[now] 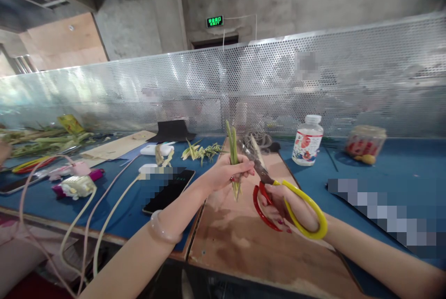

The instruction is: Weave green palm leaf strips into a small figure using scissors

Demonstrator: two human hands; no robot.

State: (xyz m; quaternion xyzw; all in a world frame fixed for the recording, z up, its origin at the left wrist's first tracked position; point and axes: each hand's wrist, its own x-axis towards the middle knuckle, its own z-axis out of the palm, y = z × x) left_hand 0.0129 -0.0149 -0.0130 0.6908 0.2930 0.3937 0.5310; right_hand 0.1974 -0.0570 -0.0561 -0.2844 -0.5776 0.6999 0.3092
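My left hand (226, 172) pinches a small bundle of green and pale stalks (232, 146), which stands roughly upright above the wooden board (226, 243). A bangle is on the left wrist. To its right, my right hand (284, 204) holds scissors (308, 215) with one yellow and one red handle loop. The scissor blades point up and left, just right of the bundle, and look apart from it. Behind the hands lie a coil of thin wire (261, 142) and more cut green sprigs (200, 152).
A clear bottle (308, 141) and a lidded jar (365, 141) stand at the right. Left are a black phone (170, 192), white chargers, cables (104, 217) and a heap of stalks (45, 143). A perforated metal screen (195, 90) runs behind. Part of a person shows at the far left.
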